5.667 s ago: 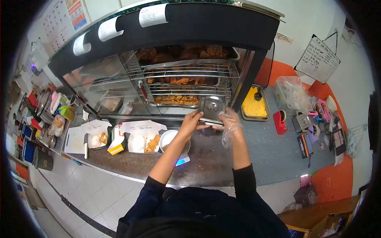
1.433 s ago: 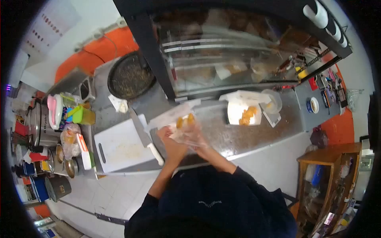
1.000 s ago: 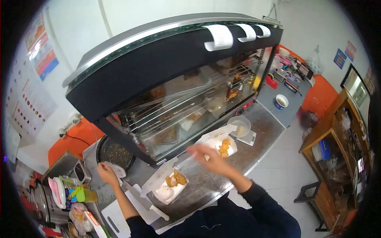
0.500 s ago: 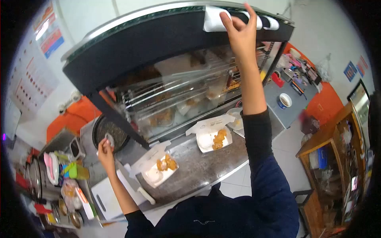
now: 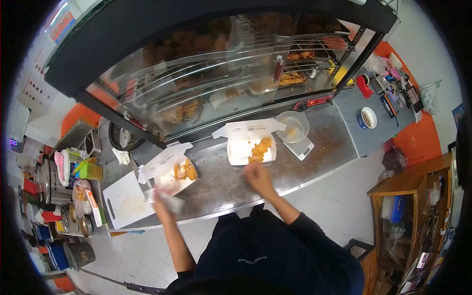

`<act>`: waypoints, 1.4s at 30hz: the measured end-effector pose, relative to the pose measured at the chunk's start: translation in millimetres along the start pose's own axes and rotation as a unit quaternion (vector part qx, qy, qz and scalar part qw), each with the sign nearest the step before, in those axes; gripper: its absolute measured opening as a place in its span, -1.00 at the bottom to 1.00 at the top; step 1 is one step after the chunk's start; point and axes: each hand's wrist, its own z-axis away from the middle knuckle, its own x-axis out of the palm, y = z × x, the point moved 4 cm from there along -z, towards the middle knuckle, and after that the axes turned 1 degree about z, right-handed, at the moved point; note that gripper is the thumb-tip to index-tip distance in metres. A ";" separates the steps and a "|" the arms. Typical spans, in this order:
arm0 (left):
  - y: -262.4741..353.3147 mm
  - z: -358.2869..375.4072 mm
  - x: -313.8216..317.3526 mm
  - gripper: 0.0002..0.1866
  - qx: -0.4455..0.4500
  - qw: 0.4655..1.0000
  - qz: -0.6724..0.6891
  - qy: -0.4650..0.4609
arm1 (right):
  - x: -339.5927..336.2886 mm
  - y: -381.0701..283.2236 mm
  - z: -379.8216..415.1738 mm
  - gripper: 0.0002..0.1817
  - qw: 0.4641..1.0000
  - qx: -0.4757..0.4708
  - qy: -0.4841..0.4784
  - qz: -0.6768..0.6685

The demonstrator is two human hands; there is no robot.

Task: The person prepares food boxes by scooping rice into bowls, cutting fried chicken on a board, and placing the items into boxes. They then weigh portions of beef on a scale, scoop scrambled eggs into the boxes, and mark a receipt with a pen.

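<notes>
My left hand (image 5: pixel 161 200) is over the steel counter's front edge and grips a crumpled white paper (image 5: pixel 170 202). It is just below an open white food box (image 5: pixel 173 173) holding fried chicken pieces and a white mound. My right hand (image 5: pixel 258 177) is blurred and hovers over the counter (image 5: pixel 221 189), just below a second open box (image 5: pixel 248 149) with fried pieces. Whether it holds anything is unclear. A knife lies partly hidden by the left hand beside the white cutting board (image 5: pixel 125 199).
A glass warming cabinet (image 5: pixel 221 73) with racks of fried food runs along the back. A clear bowl (image 5: pixel 291 126) sits on a small scale (image 5: pixel 301 148). A blue-rimmed cup (image 5: pixel 368 118) is right; a rice cooker (image 5: pixel 49 177) and containers are left. A wooden shelf (image 5: pixel 408 206) stands lower right.
My right hand has dropped from the receipts on top of the cabinet to the counter. My left hand has come from the round pan to the left food box, with white paper in it.
</notes>
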 end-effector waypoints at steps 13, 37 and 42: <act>-96.7 -148.5 -74.8 -0.22 0.101 0.754 -0.641 0.102 | -53.7 125.4 -66.2 -0.55 0.958 0.141 0.100 0.228; -320.5 245.2 549.4 -0.06 0.015 0.792 -0.509 -0.338 | -658.1 148.8 232.4 -0.57 0.848 0.336 0.393 0.117; -379.9 249.4 635.7 -0.22 -0.009 0.864 -0.412 -0.291 | -726.2 193.9 151.5 -0.57 0.906 0.254 0.301 0.158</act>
